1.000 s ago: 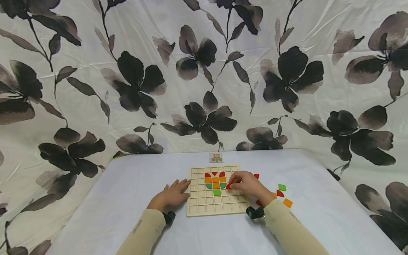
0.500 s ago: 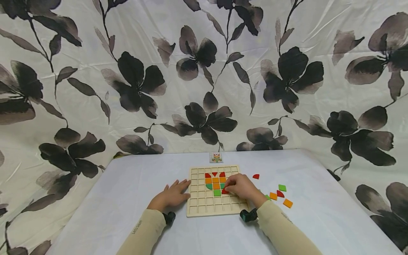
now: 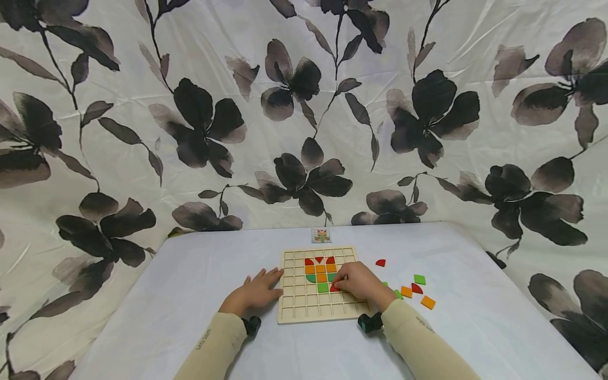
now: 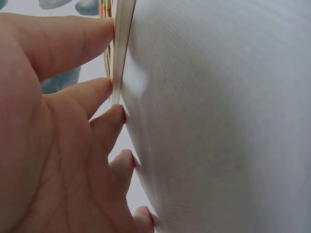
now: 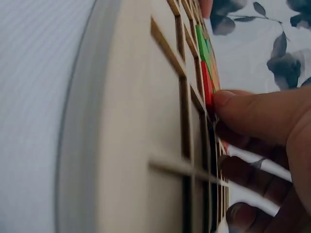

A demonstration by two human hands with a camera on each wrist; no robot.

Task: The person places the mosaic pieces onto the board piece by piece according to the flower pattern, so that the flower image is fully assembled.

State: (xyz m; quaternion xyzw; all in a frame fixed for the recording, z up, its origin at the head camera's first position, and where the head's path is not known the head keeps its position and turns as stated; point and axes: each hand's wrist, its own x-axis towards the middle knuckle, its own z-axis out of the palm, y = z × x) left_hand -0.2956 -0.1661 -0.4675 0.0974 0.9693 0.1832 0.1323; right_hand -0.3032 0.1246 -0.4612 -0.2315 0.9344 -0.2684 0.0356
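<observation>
A wooden grid board (image 3: 296, 311) lies on the white table, with red, orange and green tiles forming a pattern in its cells. My right hand (image 3: 359, 279) is over the board's right half, its fingertips pinching a red tile (image 3: 334, 288) beside the light green square (image 3: 323, 287). In the right wrist view the thumb (image 5: 233, 104) touches this red tile (image 5: 207, 87), which sits at a grid cell; the other fingers partly curl behind. My left hand (image 3: 254, 292) rests at the board's left edge, fingers extended; in the left wrist view its fingertips touch the wooden rim (image 4: 121, 43).
Right of the board lie several loose tiles, among them a red one (image 3: 381, 263), a green square (image 3: 419, 279), another red one (image 3: 416, 288) and an orange square (image 3: 428, 302). A small pattern card (image 3: 321, 235) lies behind the board. A floral cloth (image 3: 304, 105) hangs behind the table.
My right hand has moved left and slightly down with the red tile, bringing it to the cell beside the light green square. The left hand has stayed at the board's edge.
</observation>
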